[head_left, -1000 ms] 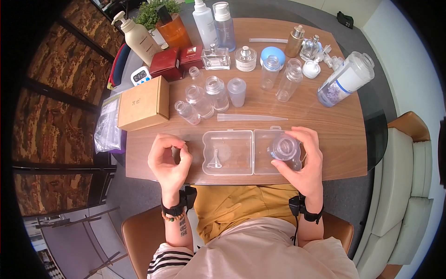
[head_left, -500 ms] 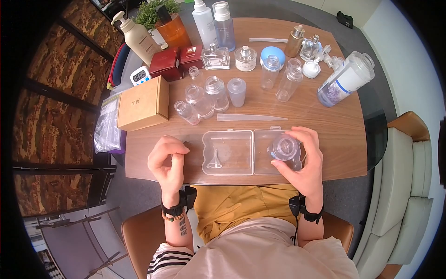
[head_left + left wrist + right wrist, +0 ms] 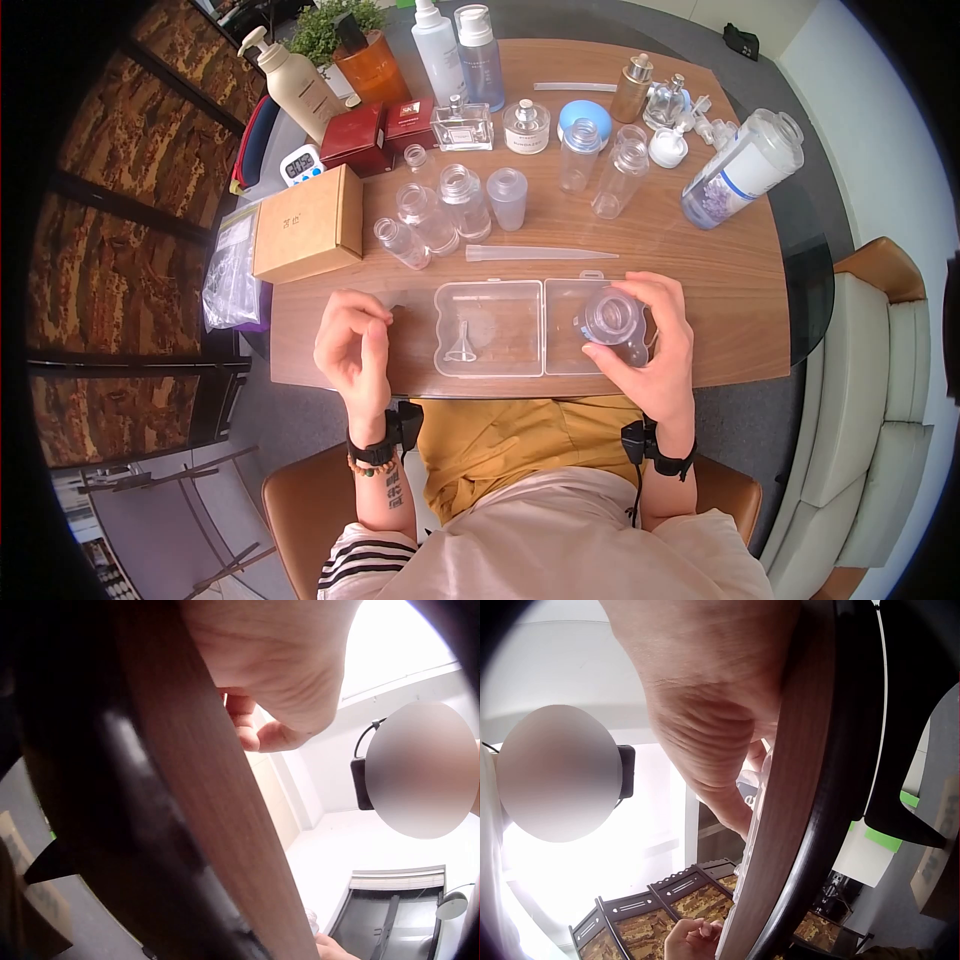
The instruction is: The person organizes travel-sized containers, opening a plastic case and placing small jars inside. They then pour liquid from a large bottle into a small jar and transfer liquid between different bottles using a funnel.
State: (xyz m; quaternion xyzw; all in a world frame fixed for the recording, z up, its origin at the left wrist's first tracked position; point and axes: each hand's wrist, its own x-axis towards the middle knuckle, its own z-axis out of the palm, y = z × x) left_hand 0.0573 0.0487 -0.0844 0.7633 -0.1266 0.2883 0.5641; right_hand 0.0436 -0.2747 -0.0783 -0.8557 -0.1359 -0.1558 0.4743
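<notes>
In the head view my right hand [image 3: 660, 345] grips a small clear bottle [image 3: 610, 315], thumb and fingers on opposite sides. Its round open mouth faces up, and a bit of blue print shows on its side. It overlaps the right half of an opened clear plastic case [image 3: 492, 288]. A tiny clear funnel [image 3: 461, 345] lies in the case's left half. Left of the case, my left hand [image 3: 350, 345] rests by the table's front edge, fingers loosely curled, with nothing visible in them. The left wrist view shows its thumb close to the fingertips [image 3: 247, 739].
Behind the case lies a clear tapered tube [image 3: 540, 254]. Several open clear bottles [image 3: 463, 200] stand beyond it. A cardboard box [image 3: 308, 222] sits at the left, a large lavender-print bottle [image 3: 740, 170] at the right. Pump bottles, perfumes and red boxes [image 3: 356, 140] line the back.
My left hand has loosened from a thumb-and-finger ring and drawn slightly left. My right hand keeps its grip on the small clear bottle in the same place.
</notes>
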